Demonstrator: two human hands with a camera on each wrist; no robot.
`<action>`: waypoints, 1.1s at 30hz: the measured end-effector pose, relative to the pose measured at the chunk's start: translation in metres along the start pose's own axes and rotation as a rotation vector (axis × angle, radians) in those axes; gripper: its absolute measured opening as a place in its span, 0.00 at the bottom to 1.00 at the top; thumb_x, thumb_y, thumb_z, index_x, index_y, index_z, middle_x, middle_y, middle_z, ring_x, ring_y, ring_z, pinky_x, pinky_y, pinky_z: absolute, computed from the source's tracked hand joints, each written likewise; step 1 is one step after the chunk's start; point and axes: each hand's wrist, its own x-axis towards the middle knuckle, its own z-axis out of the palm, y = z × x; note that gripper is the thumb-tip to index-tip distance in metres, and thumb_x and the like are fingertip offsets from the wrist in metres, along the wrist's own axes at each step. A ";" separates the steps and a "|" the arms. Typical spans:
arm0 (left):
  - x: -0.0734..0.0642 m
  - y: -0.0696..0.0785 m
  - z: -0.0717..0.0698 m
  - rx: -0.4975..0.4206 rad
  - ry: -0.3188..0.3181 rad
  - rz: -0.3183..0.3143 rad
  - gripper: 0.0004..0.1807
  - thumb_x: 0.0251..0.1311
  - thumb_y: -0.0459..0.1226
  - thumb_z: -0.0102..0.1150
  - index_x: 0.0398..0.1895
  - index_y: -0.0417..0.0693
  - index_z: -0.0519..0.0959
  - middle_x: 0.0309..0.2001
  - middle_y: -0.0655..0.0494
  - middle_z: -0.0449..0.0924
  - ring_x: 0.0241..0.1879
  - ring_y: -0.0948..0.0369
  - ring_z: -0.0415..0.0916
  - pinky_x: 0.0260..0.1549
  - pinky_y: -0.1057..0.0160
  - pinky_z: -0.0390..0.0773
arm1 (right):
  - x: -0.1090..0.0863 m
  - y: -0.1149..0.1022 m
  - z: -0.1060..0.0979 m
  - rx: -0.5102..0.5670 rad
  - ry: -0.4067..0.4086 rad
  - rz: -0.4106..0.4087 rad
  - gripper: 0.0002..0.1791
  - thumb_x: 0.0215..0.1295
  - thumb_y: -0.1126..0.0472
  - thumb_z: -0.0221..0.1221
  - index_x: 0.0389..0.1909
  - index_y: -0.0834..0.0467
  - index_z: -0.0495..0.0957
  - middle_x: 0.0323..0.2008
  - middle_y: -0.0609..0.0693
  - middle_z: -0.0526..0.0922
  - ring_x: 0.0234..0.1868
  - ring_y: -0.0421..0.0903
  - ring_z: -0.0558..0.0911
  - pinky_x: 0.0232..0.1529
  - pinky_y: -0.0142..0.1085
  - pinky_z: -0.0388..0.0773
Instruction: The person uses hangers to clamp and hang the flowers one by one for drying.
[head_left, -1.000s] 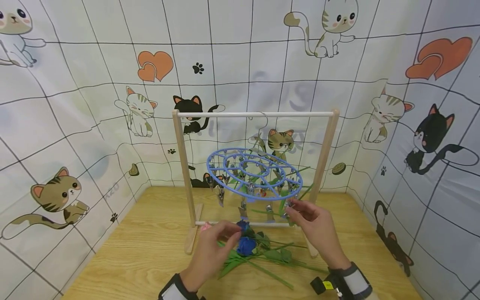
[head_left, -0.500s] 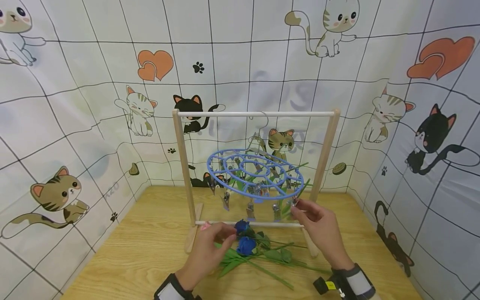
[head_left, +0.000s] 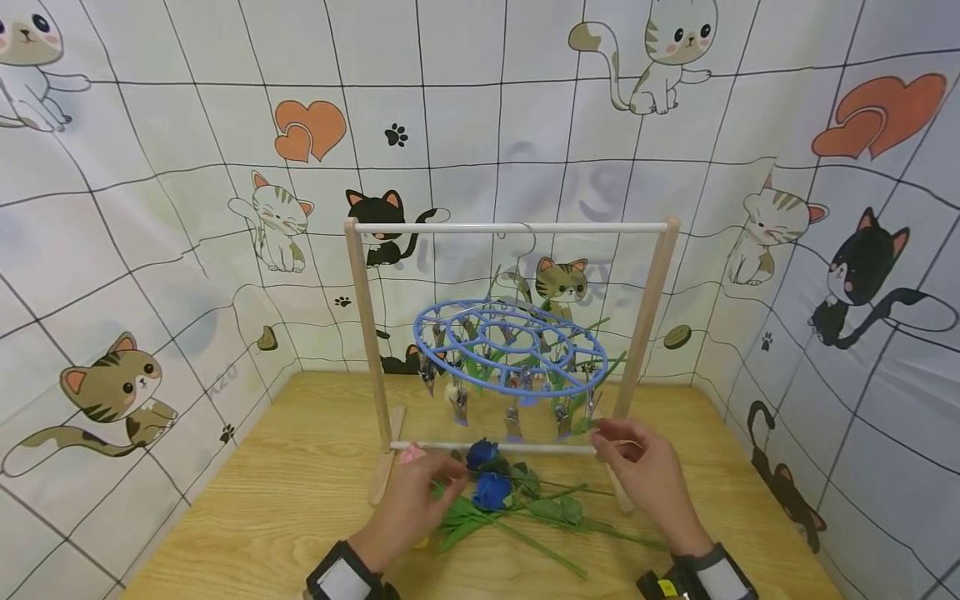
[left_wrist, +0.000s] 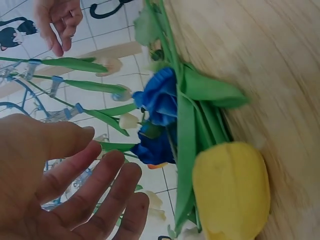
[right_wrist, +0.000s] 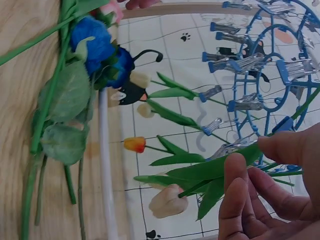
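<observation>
A blue round clip hanger point(head_left: 465, 357) hangs from a wooden stand, its clear clips dangling. Several artificial tulips hang head down from its clips, including an orange tulip point(right_wrist: 135, 144) and a pale tulip point(right_wrist: 168, 201). My right hand point(head_left: 643, 468) is just below the hanger's right side, fingers loosely bent with nothing held, close by a green leaf point(right_wrist: 215, 167). Over the table, my left hand point(head_left: 412, 500) has relaxed, bent fingers and holds nothing. Beside it lie blue roses point(head_left: 491, 492) and a yellow tulip point(left_wrist: 232, 190).
The wooden stand point(head_left: 365, 333) has a white top bar point(head_left: 450, 228) and a low white crossbar. A pink flower point(head_left: 411, 452) lies behind my left hand. Green stems spread across the wooden table point(head_left: 247, 500). A cat-print sheet covers the walls.
My right hand has moved from a clip at the hanger's right edge down and slightly right. The hanger has turned a little, its front clips shifting right. My left hand has drawn back slightly left.
</observation>
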 end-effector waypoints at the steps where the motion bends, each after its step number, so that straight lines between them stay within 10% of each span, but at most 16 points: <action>1: 0.000 -0.002 0.000 0.018 -0.004 0.004 0.09 0.63 0.34 0.69 0.40 0.59 0.81 0.37 0.63 0.84 0.35 0.67 0.80 0.32 0.61 0.84 | 0.000 0.002 0.001 -0.023 -0.006 0.017 0.20 0.68 0.46 0.65 0.53 0.55 0.80 0.45 0.49 0.84 0.38 0.47 0.86 0.37 0.36 0.84; 8: 0.006 -0.018 0.002 0.123 -0.030 0.014 0.09 0.60 0.35 0.70 0.42 0.53 0.83 0.40 0.59 0.84 0.37 0.61 0.82 0.37 0.62 0.82 | -0.001 0.017 0.013 -0.187 -0.090 0.060 0.13 0.67 0.48 0.67 0.45 0.51 0.82 0.39 0.46 0.84 0.34 0.44 0.84 0.28 0.37 0.82; 33: 0.026 -0.045 0.013 0.361 -0.128 0.055 0.10 0.55 0.36 0.74 0.40 0.52 0.86 0.37 0.57 0.84 0.37 0.58 0.78 0.32 0.58 0.81 | 0.009 0.046 0.047 -0.437 -0.488 -0.247 0.06 0.66 0.65 0.66 0.43 0.56 0.84 0.38 0.47 0.84 0.36 0.43 0.82 0.36 0.36 0.81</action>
